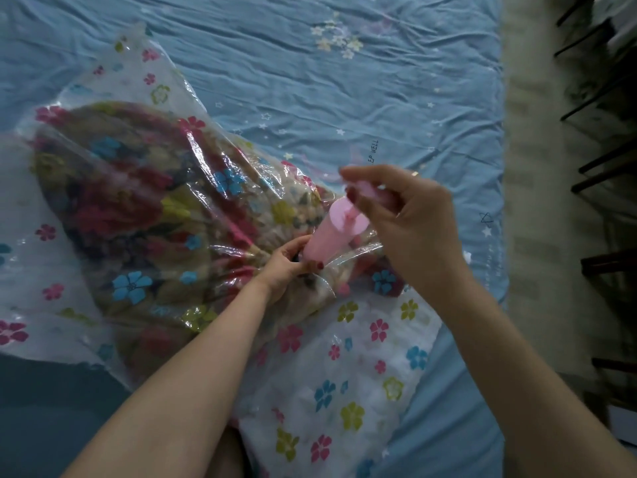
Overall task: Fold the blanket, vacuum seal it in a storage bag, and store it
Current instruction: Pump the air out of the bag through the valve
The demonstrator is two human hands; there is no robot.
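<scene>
Both forearms bare, reaching forward from bottom of view. Left hand [287, 262] lower and farther out, fingers curled round the base of the pink pump [331, 234], thumb on the near side, red-painted nail visible. Right hand [410, 222] raised above it, back of hand toward camera, thumb and fingers pinching the pump handle [367, 189]; motion-blurred at the fingertips. Ring on one right finger. Right wrist bent slightly inward, left wrist about straight.

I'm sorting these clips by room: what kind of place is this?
Most likely a bedroom. The work is done on a bed covered with a wrinkled blue sheet printed with stars and flowers, and a blanket sits in a storage bag on it.
</scene>
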